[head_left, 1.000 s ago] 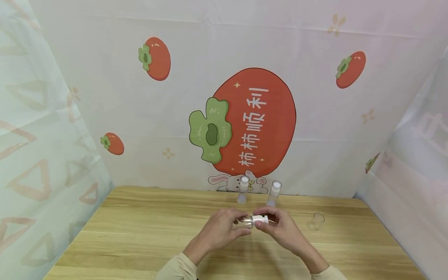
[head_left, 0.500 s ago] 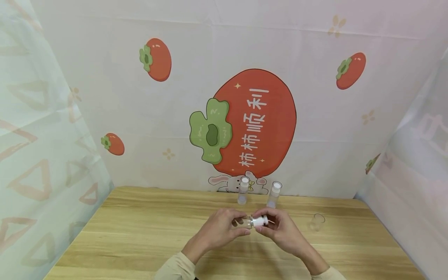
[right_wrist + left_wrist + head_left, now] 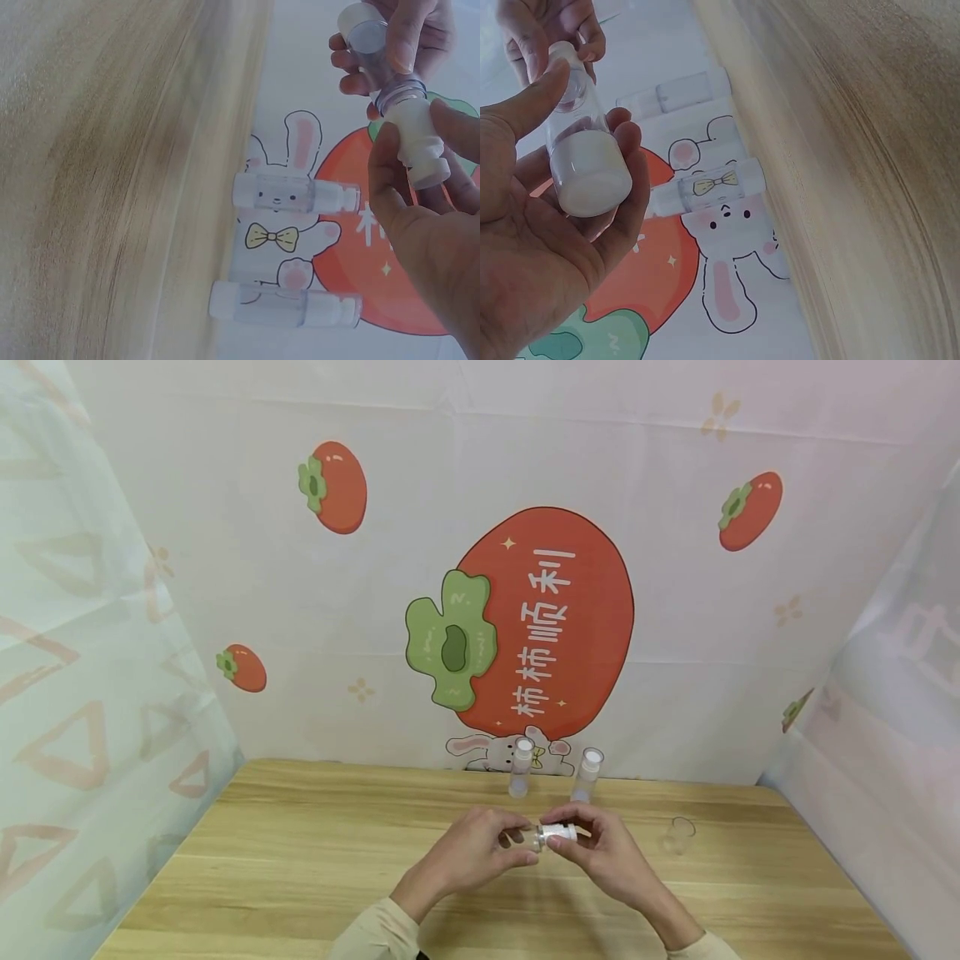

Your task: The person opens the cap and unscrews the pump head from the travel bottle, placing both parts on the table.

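Note:
Both hands hold one small clear bottle with a white pump top, lying level above the table in the head view. My left hand point(image 3: 474, 850) grips the clear body point(image 3: 591, 169), whose white base faces the left wrist camera. The thumb and fingers of my right hand point(image 3: 604, 852) pinch the white pump top point(image 3: 417, 137) at the bottle's other end. The top meets the body at a clear ringed neck point(image 3: 399, 91). Fingers hide part of the body in the head view.
Two similar capped bottles stand upright near the table's back edge, one at the left point(image 3: 521, 768) and one at the right point(image 3: 587, 775). A clear cap point(image 3: 679, 837) is on the table point(image 3: 315, 860) to the right. Behind rises a printed cloth point(image 3: 375, 610).
The fingers of my right hand have shifted round the white pump top, parting a little and closing on it again. My left hand has hardly moved.

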Demonstrator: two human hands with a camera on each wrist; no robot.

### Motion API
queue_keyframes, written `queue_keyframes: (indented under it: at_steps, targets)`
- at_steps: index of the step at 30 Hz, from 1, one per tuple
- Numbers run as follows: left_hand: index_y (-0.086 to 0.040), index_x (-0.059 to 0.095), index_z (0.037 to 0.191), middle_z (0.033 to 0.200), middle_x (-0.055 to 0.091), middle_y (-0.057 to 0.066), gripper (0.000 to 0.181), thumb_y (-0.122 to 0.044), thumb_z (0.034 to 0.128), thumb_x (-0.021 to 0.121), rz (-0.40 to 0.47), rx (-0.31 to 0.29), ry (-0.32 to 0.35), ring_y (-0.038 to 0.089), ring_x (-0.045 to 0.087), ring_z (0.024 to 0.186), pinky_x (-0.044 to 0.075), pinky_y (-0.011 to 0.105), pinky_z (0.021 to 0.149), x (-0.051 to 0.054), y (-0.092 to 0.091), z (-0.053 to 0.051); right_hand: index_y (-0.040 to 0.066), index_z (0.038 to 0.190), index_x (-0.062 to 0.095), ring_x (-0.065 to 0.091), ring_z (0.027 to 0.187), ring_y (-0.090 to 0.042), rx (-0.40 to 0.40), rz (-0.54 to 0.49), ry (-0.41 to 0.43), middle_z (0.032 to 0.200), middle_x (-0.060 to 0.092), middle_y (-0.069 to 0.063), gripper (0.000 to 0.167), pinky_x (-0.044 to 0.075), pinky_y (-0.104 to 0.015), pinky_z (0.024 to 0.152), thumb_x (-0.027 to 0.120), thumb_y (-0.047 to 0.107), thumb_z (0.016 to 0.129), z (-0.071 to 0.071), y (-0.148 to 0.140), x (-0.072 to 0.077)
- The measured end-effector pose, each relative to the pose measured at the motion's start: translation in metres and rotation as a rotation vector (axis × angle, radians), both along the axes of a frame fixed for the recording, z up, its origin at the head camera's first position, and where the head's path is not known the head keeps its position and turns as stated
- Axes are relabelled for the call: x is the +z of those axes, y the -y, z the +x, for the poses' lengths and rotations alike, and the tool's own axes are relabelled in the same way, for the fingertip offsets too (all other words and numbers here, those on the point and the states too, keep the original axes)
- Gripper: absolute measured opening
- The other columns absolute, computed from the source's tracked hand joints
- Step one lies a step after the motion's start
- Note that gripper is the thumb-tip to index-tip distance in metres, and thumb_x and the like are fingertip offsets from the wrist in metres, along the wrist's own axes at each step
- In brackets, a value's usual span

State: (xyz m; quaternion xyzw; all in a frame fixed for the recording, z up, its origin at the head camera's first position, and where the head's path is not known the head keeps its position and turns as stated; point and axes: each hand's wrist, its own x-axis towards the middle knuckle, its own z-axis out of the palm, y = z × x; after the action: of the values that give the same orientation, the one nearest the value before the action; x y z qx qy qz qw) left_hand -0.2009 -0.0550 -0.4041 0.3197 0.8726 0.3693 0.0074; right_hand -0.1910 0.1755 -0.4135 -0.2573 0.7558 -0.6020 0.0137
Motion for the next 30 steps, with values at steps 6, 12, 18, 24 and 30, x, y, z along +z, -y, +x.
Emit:
queue_keyframes:
  at_steps: [6, 12, 18, 24, 30]
  targets:
    - [-0.009, 0.074, 0.118, 0.096, 0.071, -0.01, 0.036, -0.033, 0.0908, 0.078, 0.007, 0.001, 0.031, -0.002, 0.062, 0.085, 0.053, 0.021, 0.075, 0.001, 0.0, -0.001, -0.007, 0.114, 0.065, 0.065, 0.095, -0.016, 0.005, 0.003, 0.02, 0.111, 0.062, -0.024, 0.026, 0.058, -0.028, 0.083, 0.073, 0.0, 0.091, 0.0, -0.002, 0.001]
    - [-0.007, 0.074, 0.117, 0.091, 0.069, -0.013, 0.036, -0.032, 0.0908, 0.078, 0.007, -0.007, 0.046, -0.003, 0.061, 0.082, 0.053, 0.02, 0.073, 0.002, 0.0, -0.001, -0.002, 0.113, 0.068, 0.064, 0.096, -0.015, 0.049, 0.006, -0.04, 0.113, 0.062, -0.025, 0.022, 0.059, -0.028, 0.082, 0.072, -0.003, 0.091, 0.0, -0.008, -0.001]
    - [-0.01, 0.075, 0.111, 0.086, 0.067, -0.015, 0.03, -0.031, 0.09, 0.079, 0.006, -0.005, 0.043, -0.003, 0.06, 0.079, 0.052, 0.019, 0.072, 0.001, 0.002, -0.002, -0.003, 0.112, 0.068, 0.063, 0.099, -0.015, 0.042, 0.009, -0.102, 0.115, 0.06, -0.026, 0.023, 0.059, -0.029, 0.082, 0.073, -0.004, 0.089, 0.001, -0.011, -0.001]
    - [-0.008, 0.075, 0.112, 0.09, 0.069, -0.012, 0.032, -0.03, 0.0892, 0.08, -0.007, 0.026, 0.045, -0.002, 0.06, 0.081, 0.052, 0.021, 0.074, -0.001, 0.005, -0.002, -0.001, 0.114, 0.066, 0.061, 0.09, -0.014, -0.038, 0.076, -0.09, 0.11, 0.061, -0.018, 0.024, 0.058, -0.029, 0.076, 0.073, 0.0, 0.091, -0.001, -0.018, 0.001]
    - [-0.007, 0.075, 0.114, 0.096, 0.071, -0.006, 0.034, -0.029, 0.0894, 0.08, -0.007, 0.052, 0.042, 0.0, 0.061, 0.083, 0.053, 0.023, 0.078, -0.002, 0.009, -0.001, 0.002, 0.115, 0.067, 0.062, 0.089, -0.015, -0.161, 0.149, -0.04, 0.11, 0.064, -0.015, 0.028, 0.057, -0.028, 0.077, 0.076, 0.002, 0.089, -0.004, -0.027, -0.001]
